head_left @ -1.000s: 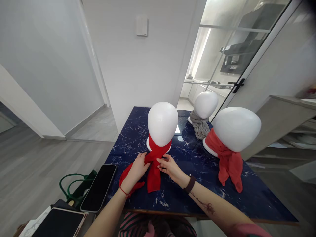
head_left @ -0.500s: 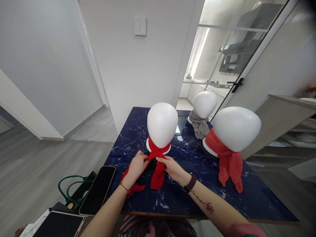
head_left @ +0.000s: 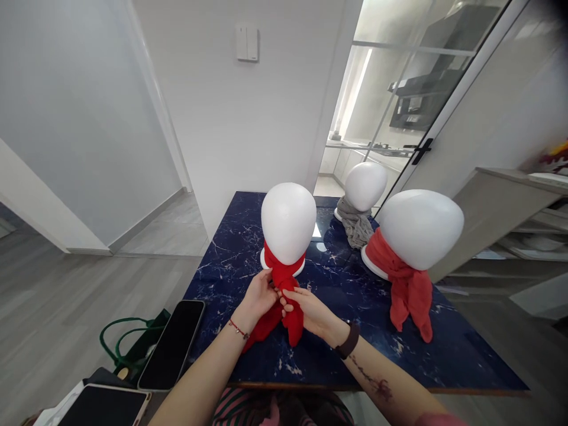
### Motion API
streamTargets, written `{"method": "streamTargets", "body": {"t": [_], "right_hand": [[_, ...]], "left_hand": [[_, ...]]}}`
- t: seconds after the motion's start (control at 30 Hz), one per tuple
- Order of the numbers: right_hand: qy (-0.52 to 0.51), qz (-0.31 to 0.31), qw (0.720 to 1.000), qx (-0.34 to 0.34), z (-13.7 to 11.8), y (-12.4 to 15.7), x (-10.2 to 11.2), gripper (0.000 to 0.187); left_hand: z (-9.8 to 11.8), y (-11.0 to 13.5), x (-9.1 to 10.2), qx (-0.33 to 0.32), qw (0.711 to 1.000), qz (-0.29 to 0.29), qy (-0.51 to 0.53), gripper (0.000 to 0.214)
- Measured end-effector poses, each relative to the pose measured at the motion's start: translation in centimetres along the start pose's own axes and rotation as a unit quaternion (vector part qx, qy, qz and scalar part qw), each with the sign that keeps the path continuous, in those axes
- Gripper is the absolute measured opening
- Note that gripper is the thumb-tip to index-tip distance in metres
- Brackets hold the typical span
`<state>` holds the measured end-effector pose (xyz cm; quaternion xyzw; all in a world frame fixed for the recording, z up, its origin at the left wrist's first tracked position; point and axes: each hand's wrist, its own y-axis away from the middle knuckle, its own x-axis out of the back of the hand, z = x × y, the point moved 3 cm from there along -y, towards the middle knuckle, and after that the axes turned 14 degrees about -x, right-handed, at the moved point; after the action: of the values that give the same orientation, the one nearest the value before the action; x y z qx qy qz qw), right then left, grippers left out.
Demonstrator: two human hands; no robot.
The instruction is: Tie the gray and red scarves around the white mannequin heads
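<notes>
A bright red scarf (head_left: 293,322) wraps the neck of the nearest white mannequin head (head_left: 288,222), its two ends hanging forward onto the table. My left hand (head_left: 261,296) is closed on the scarf just below the neck, fingers curled at the crossing. Close beside it, my right hand (head_left: 308,309) pinches the scarf from the right, thumb on top. The fingertips of both hands nearly meet, and some are hidden by the cloth. One end of the scarf lies partly behind my left wrist.
To the right stands a mannequin head (head_left: 421,229) with a knotted coral scarf (head_left: 410,290). Behind is another head (head_left: 366,186) with a grey scarf (head_left: 355,222). A phone (head_left: 173,343), a tablet (head_left: 104,407) and a green-handled bag (head_left: 133,349) lie left of the dark blue marbled table (head_left: 222,248).
Both hands have come closer together at the front of the neck. The left scarf end has been drawn in toward the middle, and the cloth is bunched between my fingers.
</notes>
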<state>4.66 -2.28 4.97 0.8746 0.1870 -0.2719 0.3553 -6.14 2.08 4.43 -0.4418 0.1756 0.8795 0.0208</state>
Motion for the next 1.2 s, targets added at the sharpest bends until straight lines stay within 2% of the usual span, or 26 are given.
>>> {"method": "streamTargets", "body": {"t": [0.13, 0.23, 0.3, 0.4, 0.53, 0.67, 0.77, 0.9, 0.97, 1.1, 1.2], "right_hand": [[-0.007, 0.045, 0.999, -0.017, 0.5, -0.9, 0.6, 0.024], [-0.028, 0.061, 0.998, -0.008, 0.2, -1.5, 0.5, 0.030], [-0.046, 0.064, 0.997, 0.001, -0.1, -1.8, 0.3, 0.030], [-0.066, 0.050, 0.996, 0.030, -0.5, -2.4, -0.1, 0.031], [-0.086, 0.061, 0.992, 0.065, -0.6, -3.4, -0.5, 0.034], [-0.101, 0.085, 0.985, 0.111, -1.0, -4.2, -0.5, 0.034], [-0.118, 0.114, 0.978, 0.130, -1.4, -4.6, 0.0, 0.029], [-0.134, 0.148, 0.971, 0.129, -1.8, -4.5, 0.9, 0.016], [-0.138, 0.135, 0.974, 0.113, -2.0, -4.4, 1.0, 0.013], [-0.132, 0.066, 0.988, 0.049, -2.2, -3.9, 0.6, 0.014], [-0.116, 0.030, 0.992, 0.048, -2.6, -3.5, 0.4, 0.014]], "left_hand": [[-0.2, -0.4, 0.1, -0.006, 0.999, 0.045, 0.005, 0.009], [0.0, -0.5, 0.1, -0.052, 0.996, 0.079, 0.004, 0.011], [0.0, -0.5, 0.2, -0.078, 0.993, 0.088, 0.001, 0.012], [-0.2, -0.7, 0.7, -0.111, 0.987, 0.099, -0.055, 0.007], [-0.8, -0.8, 1.1, -0.164, 0.975, 0.102, -0.108, 0.020], [-1.1, -0.6, 0.5, -0.196, 0.967, 0.071, -0.147, 0.024], [-1.0, -0.6, 0.2, -0.199, 0.970, 0.050, -0.129, 0.027], [-0.5, -0.9, 0.5, -0.199, 0.974, 0.085, -0.067, 0.015], [-0.3, -1.0, 0.7, -0.210, 0.970, 0.102, -0.067, 0.012], [-0.4, -1.7, 1.2, -0.231, 0.959, 0.110, -0.120, 0.007], [-0.7, -2.3, 1.7, -0.235, 0.948, 0.120, -0.176, 0.009]]}}
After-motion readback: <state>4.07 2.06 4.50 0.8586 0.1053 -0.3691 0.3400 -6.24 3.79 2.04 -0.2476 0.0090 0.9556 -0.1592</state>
